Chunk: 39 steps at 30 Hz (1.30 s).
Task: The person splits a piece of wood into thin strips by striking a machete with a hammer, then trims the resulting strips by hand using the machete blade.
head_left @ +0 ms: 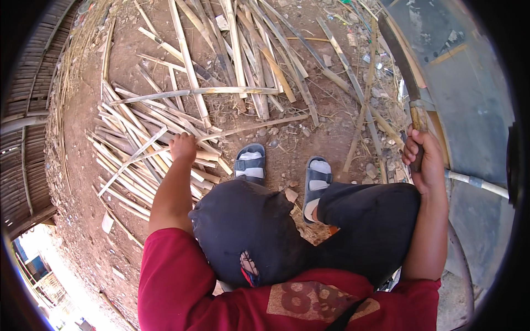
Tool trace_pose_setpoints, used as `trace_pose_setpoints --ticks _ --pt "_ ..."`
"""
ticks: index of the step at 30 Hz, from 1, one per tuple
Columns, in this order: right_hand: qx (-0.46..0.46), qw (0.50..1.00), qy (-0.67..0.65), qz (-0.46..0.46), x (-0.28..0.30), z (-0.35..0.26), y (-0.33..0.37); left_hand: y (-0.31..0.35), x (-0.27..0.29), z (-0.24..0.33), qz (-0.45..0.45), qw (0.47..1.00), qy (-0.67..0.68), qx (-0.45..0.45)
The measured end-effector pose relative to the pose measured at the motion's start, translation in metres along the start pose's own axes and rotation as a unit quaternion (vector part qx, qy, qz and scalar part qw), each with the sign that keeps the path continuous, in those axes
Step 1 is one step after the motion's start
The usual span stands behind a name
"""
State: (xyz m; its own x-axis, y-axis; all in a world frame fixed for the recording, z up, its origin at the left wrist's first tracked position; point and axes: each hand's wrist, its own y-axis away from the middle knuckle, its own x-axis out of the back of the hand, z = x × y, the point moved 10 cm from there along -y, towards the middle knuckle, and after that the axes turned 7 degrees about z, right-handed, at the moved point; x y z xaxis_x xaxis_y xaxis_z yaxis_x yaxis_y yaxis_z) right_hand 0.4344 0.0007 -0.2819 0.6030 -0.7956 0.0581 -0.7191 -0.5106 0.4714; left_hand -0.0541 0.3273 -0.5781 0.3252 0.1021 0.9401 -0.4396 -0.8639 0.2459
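Here, left hand (183, 147) with its grip round a long bamboo strip (256, 125), left of centre, right hand (425, 156) grasping a machete (409, 83), upper right, split strips (132, 190) heaped at left.

We look steeply down from the wearer's head through a wide fisheye, above and behind the left fingers (176, 143) and right fingers (409, 149). We stay near them, ground (126, 60) stretching beyond.
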Motion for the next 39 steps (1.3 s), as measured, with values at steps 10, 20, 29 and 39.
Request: trace_pose_setpoints --ticks 10,20,29,39 --pt "0.042 0.997 -0.061 0.007 0.008 -0.018 0.014 -0.023 0.233 0.089 0.055 0.944 0.313 -0.084" --pt "0.07 0.994 -0.082 0.035 0.046 -0.021 0.033 -0.045 0.31 0.186 -0.04 0.876 0.43 -0.215" --pt "0.022 0.992 -0.117 0.041 0.061 -0.004 0.008 -0.073 0.091 0.082 -0.091 0.968 0.234 -0.028" --pt "0.018 0.997 -0.062 0.049 0.063 0.006 -0.004 -0.104 0.112 0.181 0.028 0.974 0.164 -0.156"
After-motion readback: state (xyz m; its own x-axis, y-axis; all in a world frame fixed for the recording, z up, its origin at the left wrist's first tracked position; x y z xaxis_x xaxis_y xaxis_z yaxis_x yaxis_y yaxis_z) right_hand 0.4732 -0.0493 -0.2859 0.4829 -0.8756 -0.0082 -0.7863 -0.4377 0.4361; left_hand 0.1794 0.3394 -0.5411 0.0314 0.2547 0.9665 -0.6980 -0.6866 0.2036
